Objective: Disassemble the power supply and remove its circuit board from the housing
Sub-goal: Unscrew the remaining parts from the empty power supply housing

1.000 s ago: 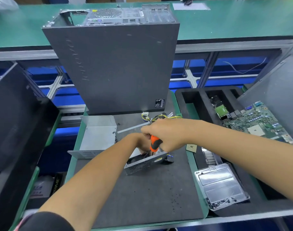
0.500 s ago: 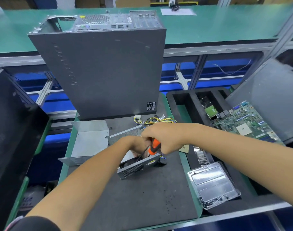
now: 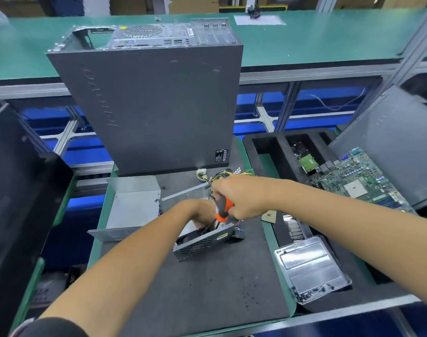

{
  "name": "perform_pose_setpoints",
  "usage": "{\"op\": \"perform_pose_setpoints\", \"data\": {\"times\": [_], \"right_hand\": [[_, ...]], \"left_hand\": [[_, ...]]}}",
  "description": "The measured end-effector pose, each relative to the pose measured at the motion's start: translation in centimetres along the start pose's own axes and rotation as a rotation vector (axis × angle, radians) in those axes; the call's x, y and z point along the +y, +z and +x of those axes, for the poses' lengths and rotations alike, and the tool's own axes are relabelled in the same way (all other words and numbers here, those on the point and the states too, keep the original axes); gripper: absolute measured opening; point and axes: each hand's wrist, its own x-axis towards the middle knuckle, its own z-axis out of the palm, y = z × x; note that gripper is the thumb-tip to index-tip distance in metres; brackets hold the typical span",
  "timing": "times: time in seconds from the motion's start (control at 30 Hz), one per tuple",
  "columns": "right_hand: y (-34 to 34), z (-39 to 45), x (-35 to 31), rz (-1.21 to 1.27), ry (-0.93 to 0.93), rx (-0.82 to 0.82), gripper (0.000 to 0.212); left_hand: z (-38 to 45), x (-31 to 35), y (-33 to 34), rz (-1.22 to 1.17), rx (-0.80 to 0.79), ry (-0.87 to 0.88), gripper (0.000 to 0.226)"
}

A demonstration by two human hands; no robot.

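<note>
Dark foam mat (image 3: 195, 288) covers my bench, with a grey computer case (image 3: 156, 105) standing at the far edge. At mid-mat sits the open power supply (image 3: 202, 242), a perforated metal box trailing wires. My right hand (image 3: 241, 198) grips an orange screwdriver (image 3: 223, 207); my left hand (image 3: 198, 210) reaches inside, fingers hidden, so I cannot tell their state. If the tip slips, I could gouge the board.

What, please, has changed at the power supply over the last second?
Very little: the right hand still grips the orange screwdriver upright over the power supply, and the left hand still reaches inside its housing. Only the camera view shifted; the computer case stayed put.
</note>
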Motion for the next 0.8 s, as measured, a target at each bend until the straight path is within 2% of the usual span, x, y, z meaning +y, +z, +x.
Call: {"op": "perform_pose_setpoints", "data": {"times": [0.07, 0.13, 0.23, 0.3, 0.33, 0.4, 0.47, 0.57, 0.63, 0.7, 0.77, 0.8], "right_hand": [[0.1, -0.1, 0.2, 0.041, -0.034, -0.01, 0.034], [0.3, -0.2, 0.1, 0.058, -0.078, -0.019, 0.032], [0.3, -0.4, -0.3, 0.049, -0.123, 0.035, 0.011], [0.8, -0.2, -0.6, 0.046, -0.106, 0.08, 0.021], [1.0, -0.2, -0.7, 0.037, -0.095, 0.101, 0.023], [1.2, -0.1, -0.9, 0.044, -0.091, 0.181, 0.01], [1.2, -0.1, -0.8, 0.115, -0.066, 0.214, 0.02], [1.1, -0.2, -0.8, 0.199, -0.049, 0.179, 0.027], [1.2, 0.0, -0.8, 0.128, 0.002, 0.163, 0.019], [1.2, 0.2, -0.7, -0.032, 0.098, 0.157, 0.028], [1.1, 0.3, -0.8, -0.056, 0.122, 0.158, 0.031], [1.1, 0.2, -0.8, -0.014, 0.101, 0.16, 0.025]], "left_hand": [[0.4, -0.1, 0.4, -0.034, -0.004, -0.018, 0.007], [0.5, -0.3, 0.5, -0.09, -0.021, -0.039, 0.014], [0.3, -0.4, 0.4, -0.289, -0.053, -0.121, 0.016], [0.2, -0.4, 0.4, -0.358, -0.068, -0.125, 0.011], [0.3, -0.5, 0.7, -0.383, -0.075, -0.128, 0.028], [0.5, -0.6, 1.2, -0.421, -0.067, -0.135, 0.005], [0.6, -0.7, 1.2, -0.426, -0.069, -0.148, 0.004], [0.6, -0.9, 1.3, -0.453, -0.095, -0.157, 0.019], [0.6, -1.0, 1.4, -0.461, -0.118, -0.158, 0.015], [0.7, -1.1, 1.6, -0.497, -0.112, -0.156, 0.014], [0.7, -1.3, 1.8, -0.538, -0.11, -0.159, 0.018], [0.6, -1.3, 1.8, -0.553, -0.117, -0.162, 0.018]]}}
